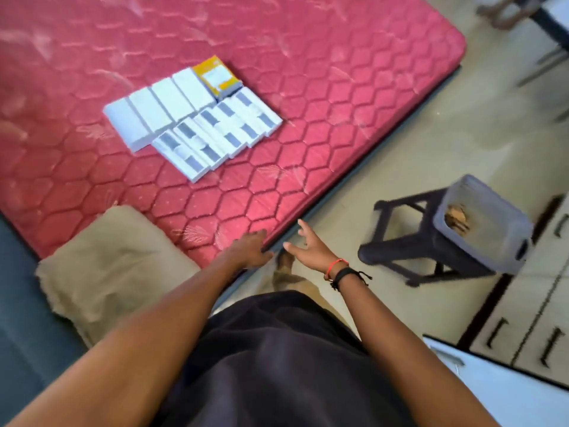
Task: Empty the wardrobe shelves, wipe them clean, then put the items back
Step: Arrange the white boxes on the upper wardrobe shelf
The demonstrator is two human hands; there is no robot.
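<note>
- The red quilted mattress lies on the floor, and its long floor-side edge runs diagonally down toward the person.
- White boxes lie flat on the mattress in two tight rows, well in from every edge. The row of plain white ones is farther from the floor-side edge.
- The second row, white boxes with dark patches, touches the first and lies nearer the floor-side edge.
- An orange box sits at the far end of the plain row, touching its neighbours.
- The left hand is palm down with relaxed fingers and holds nothing. It is over the floor-side edge of the mattress, well apart from the boxes, and whether it touches the fabric cannot be told.
- The right hand is spread, fingers apart, and empty. It is above the floor just beside that same edge, near the left hand.
- A red thread and a black band circle the right wrist.
- A beige cushion lies at the near corner of the mattress, partly over its edge.
- A dark stool stands on the floor to the right and carries a grey tub with something brown inside.
- Pale drawer fronts with dark handles show at the right edge.
</note>
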